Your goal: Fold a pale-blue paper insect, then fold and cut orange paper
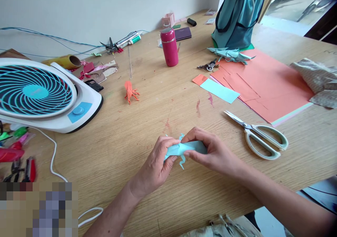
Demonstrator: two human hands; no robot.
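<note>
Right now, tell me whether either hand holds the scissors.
No: the scissors lie on the table, apart from the right hand, which with the left hand pinches a light-blue folded paper figure.

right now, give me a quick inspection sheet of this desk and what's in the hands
surface: wooden table, faint red marks mid-table
job's things: blue paper figure between both hands; scissors lying to its right; orange paper sheets; blue paper strip
clutter: orange paper figure, pink bottle, fan, teal backpack, keys, grey cloth
grippers: left hand and right hand both pinch the blue paper figure
cables: white cable beside the fan; blue wires along the wall
surroundings: pale wall behind the table
</note>
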